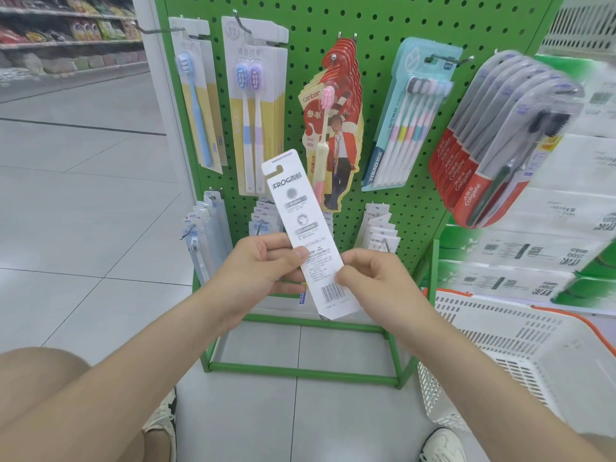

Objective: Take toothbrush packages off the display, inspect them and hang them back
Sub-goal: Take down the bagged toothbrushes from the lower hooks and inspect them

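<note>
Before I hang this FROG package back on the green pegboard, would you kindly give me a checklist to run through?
1. Grip: left hand and right hand both pinch the FROG package: ok.
2. Its hang hole clear of fingers: ok.
3. Side with the barcode faces the camera: ok.
4. Other side checked: cannot tell, it is turned away.
5. Which of the lower hooks is its home: cannot tell.
6. Hung on the pegboard: not ok, held tilted, off any hook.
</note>
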